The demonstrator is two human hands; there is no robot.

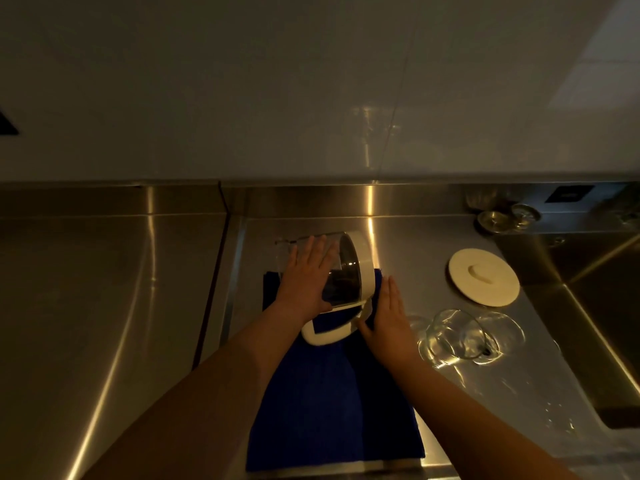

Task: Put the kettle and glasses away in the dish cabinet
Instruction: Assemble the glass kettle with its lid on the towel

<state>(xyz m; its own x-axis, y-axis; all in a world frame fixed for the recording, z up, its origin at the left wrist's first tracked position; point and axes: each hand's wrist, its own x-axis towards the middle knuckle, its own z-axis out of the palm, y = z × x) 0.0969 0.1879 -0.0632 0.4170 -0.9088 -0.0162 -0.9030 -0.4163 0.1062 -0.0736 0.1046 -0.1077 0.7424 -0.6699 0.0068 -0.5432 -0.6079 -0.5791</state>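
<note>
Lying on its side on a blue cloth [332,403], the glass kettle [341,268] has its white base ring turned toward the right and its white handle [325,336] pointing toward the person; nothing shows inside it. The left hand [306,275] rests flat on the glass wall with straight fingers, and the right hand [389,313], fingers also straight, sits just beside the base, thumb touching the handle. To the right of the right hand, empty clear glasses [460,336] lie on the steel bench [104,306]. Beyond them is the kettle's round white lid [484,276]. More glassware [498,216] stands further back, near a sink [595,306].
</note>
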